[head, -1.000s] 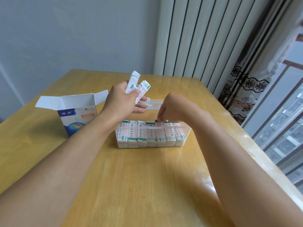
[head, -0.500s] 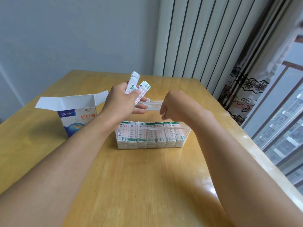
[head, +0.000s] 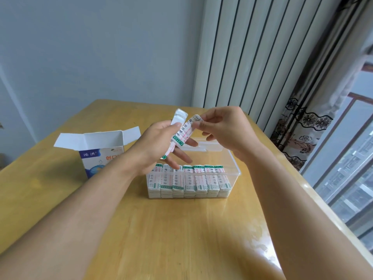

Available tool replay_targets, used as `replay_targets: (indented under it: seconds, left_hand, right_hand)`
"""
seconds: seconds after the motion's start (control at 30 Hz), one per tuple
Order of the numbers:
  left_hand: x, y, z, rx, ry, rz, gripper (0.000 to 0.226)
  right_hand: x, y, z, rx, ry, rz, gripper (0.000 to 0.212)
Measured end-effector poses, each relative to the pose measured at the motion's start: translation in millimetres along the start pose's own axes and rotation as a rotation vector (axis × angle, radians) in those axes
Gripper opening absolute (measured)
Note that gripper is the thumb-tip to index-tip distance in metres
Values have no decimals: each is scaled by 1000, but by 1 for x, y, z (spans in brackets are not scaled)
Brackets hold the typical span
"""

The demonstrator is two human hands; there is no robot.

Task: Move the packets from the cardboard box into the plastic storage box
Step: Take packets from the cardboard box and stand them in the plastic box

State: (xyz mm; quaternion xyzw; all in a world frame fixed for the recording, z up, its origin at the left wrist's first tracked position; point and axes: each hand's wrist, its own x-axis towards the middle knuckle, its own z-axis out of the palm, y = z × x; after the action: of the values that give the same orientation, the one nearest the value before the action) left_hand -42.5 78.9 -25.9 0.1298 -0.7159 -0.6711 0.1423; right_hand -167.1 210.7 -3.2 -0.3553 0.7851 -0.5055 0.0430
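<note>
Head view, the only one supplied: both hands are raised together above the far half of the plastic storage box [head: 232,172], which stands on the counter [head: 181,239] directly below and slightly toward the person. The left hand [head: 159,146] holds a small fan of packets [head: 182,134] upright, thumb pressed against their near face and the remaining fingers extended behind as a backing; this looks like a supply grip, keeping the batch steady and splayed so single pieces can be drawn off. One packet in the fan shows a plain silvery back [head: 178,118] at the top. The right hand [head: 224,130] meets the fan from the opposite side, thumb and forefinger pinching the upper end of the front packet, its other fingers loosely curled; in my judgement it is separating that one piece for placing. The cardboard box [head: 96,150] sits to the left of the left hand, flaps open; its interior is not visible enough to say what remains. The packets are narrow white strips with a green band and small print, thin and flexible in appearance. Inside the clear box, stored packets [head: 189,180] stand in seven tight side-by-side stacks against the near wall, with the far part apparently unfilled. A clear lid [head: 203,145] appears to lie beyond the box, beneath the hands.
</note>
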Motion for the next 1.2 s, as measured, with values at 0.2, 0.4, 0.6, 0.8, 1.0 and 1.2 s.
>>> replay_targets:
  seconds: [0.2, 0.4, 0.6, 0.8, 1.0, 1.2]
  left_hand:
    - [0, 0, 0, -65, 84, -42, 35]
    - [1, 0, 3, -55, 146, -3, 27]
    - [0, 1, 5, -75, 135, -7, 27]
    - [1, 0, 2, -52, 105, -13, 34]
    - [-2, 3, 2, 158, 81, 99, 31]
    - [5, -5, 1, 200, 110, 148, 36]
  right_hand:
    - [1, -5, -24, 404, -79, 33, 3]
    - [-2, -6, -4, 237, -122, 13, 16]
    - [-4, -3, 5, 93, -89, 10, 9]
    - [-6, -6, 6, 52, -37, 42, 5]
    - [-4, -5, 4, 93, -51, 60, 8]
    - [-4, -4, 5, 157, -72, 66, 16]
